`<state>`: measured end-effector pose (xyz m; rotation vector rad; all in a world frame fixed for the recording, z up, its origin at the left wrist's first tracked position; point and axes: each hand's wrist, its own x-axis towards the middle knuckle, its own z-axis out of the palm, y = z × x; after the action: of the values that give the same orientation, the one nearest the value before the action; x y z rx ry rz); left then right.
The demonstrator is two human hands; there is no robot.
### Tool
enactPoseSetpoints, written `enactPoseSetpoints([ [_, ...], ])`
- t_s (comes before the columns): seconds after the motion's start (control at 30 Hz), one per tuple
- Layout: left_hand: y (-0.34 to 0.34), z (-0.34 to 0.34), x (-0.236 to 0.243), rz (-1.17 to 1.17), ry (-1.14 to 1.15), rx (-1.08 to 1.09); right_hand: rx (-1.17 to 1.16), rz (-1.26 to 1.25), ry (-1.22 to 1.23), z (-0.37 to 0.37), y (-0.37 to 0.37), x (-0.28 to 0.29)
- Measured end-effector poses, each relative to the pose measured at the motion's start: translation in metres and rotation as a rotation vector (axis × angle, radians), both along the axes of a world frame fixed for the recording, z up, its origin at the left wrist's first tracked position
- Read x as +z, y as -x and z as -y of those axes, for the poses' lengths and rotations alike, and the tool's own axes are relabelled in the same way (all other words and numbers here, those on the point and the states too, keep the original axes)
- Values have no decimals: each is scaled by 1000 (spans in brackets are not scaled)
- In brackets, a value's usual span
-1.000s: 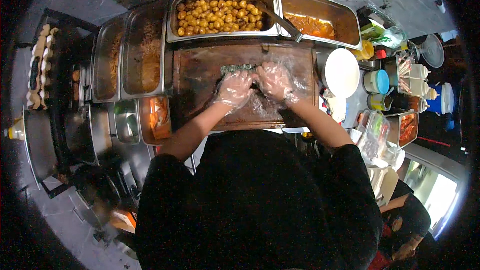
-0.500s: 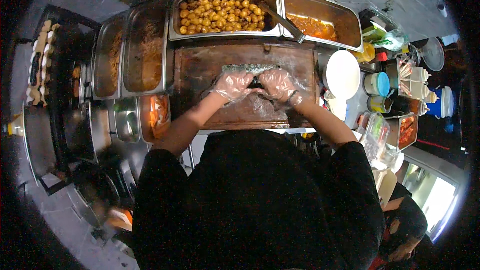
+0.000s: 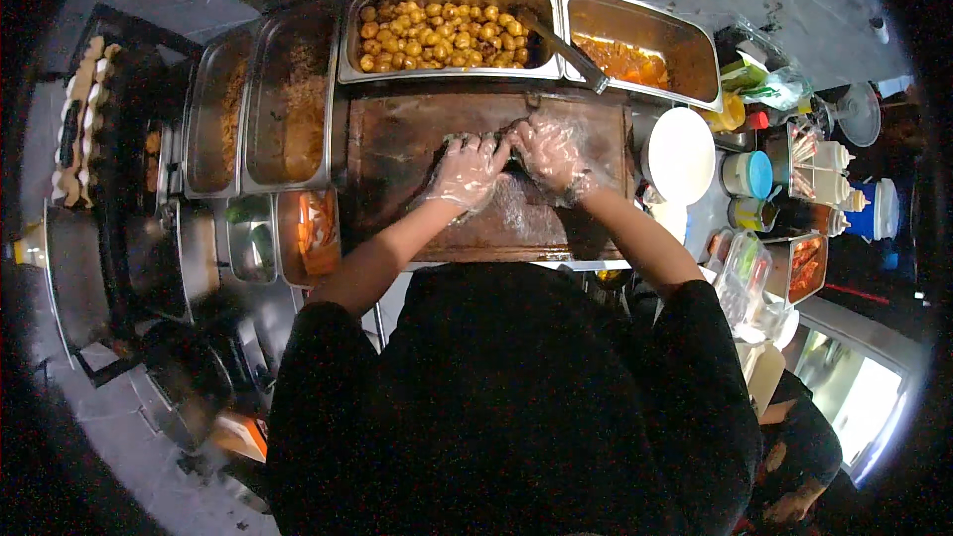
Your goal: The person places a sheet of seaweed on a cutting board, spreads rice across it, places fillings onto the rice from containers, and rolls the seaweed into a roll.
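Observation:
My left hand [image 3: 467, 176] and my right hand [image 3: 552, 156], both in clear plastic gloves, meet over the middle of a dark wooden board [image 3: 392, 129]. Their fingers curl down, thumbs close together, around a dark seaweed roll [image 3: 512, 165]. Most of the roll is hidden beneath the gloves; only a dark bit shows between the hands. Whitish smears mark the board to the right of and nearer than my hands.
Behind the board stand a steel pan of small glossy brown balls [image 3: 442, 35] and a steel pan of orange sauce [image 3: 635, 60], a utensil handle [image 3: 576, 52] across their rims. Left are deep pans [image 3: 288, 109]; right, a white plate [image 3: 680, 154] and tubs. A person [image 3: 799, 447] is lower right.
The speckled strip that showed beyond my fingers is now covered. My hands have rolled forward over it, their backs now turned up more, fingertips pointing away.

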<state>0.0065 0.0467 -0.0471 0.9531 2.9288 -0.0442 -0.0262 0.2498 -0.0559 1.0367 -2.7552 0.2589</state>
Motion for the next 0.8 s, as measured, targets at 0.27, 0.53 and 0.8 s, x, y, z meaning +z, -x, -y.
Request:
enactPoseSetpoints([
  [0.27, 26, 11, -7, 93, -138, -133, 111, 37, -67, -1, -8, 1],
  [0.53, 26, 17, -17, 113, -133, -136, 163, 173, -78, -8, 0, -16],
  [0.8, 22, 25, 0, 31, -282, -1, 97, 84, -186, -2, -1, 14],
])
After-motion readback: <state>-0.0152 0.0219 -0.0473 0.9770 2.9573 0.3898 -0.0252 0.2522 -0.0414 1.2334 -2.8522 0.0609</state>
